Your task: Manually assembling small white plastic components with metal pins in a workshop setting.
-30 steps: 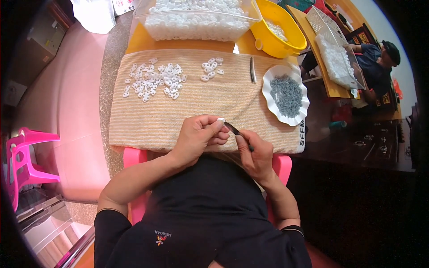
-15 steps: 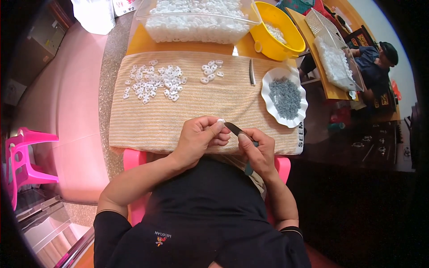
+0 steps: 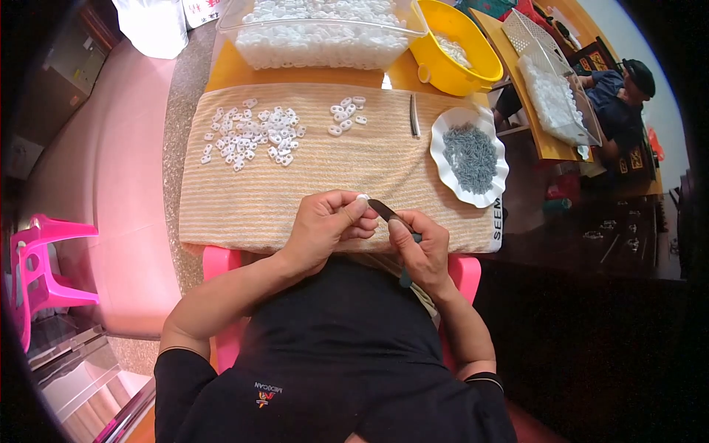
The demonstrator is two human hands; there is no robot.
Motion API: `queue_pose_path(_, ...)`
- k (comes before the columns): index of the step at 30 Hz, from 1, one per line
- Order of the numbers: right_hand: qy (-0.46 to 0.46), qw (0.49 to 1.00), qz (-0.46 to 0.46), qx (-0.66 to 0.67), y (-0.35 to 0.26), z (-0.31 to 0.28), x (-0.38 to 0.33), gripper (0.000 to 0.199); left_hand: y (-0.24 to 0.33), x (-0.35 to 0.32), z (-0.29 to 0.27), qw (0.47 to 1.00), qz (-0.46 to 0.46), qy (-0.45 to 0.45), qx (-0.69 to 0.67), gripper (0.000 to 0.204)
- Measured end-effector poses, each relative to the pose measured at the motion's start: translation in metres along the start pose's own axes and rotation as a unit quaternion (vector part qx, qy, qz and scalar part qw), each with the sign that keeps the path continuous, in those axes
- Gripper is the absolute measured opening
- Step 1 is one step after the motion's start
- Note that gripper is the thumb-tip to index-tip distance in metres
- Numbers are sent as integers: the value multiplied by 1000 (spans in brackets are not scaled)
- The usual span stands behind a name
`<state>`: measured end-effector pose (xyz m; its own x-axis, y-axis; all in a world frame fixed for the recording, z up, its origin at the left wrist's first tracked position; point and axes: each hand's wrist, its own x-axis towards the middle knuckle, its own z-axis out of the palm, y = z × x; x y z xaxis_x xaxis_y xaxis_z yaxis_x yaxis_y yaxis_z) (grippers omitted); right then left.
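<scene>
Between thumb and index finger, my left hand pinches a small white plastic piece, mostly covered by the fingertips. My right hand grips a knife with a dark blade and a grey-green handle; the blade tip meets the white piece or lies right beside it. Beyond my hands, on a striped towel, lie a large scatter of white two-holed pieces on the left and a smaller group of them in the middle. Small grey pieces fill a white wavy-rimmed dish at the right.
A clear bin heaped with white pieces and a yellow basin stand behind the towel. Two thin strips lie left of the dish. At far right another person sits by a second bin. A pink stool stands left.
The knife and my right hand have shifted slightly left, with the blade still at the white piece. My left hand keeps its pinch. The whole view has moved a little.
</scene>
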<state>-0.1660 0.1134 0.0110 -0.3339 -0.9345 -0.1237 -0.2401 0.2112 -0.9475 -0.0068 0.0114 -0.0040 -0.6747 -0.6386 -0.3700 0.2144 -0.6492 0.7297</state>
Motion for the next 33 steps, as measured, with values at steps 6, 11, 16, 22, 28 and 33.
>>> queue_pose_path(6, -39, 994, 55, 82, -4, -3, 2, 19, 0, 0, 0, 1000, 2, -10, 2, 17)
queue_pose_path(11, -23, 999, 41, 4, -10, -4, 1, 23, -2, 0, -1, 1000, 15, -16, 18, 20)
queue_pose_path(16, -25, 999, 26, 23, -7, -5, 1, 21, -3, -3, 3, 999, 17, -33, 30, 25)
queue_pose_path(22, -29, 999, 14, 42, -9, -3, 0, 19, -7, -1, 0, 996, 68, -12, 49, 28)
queue_pose_path(28, -44, 998, 4, 35, -6, -2, 1, 19, -10, -1, -2, 992, 86, -10, 91, 28)
queue_pose_path(33, -39, 999, -4, 25, -4, -2, 0, 19, -8, -3, 2, 995, 69, 2, 70, 27)
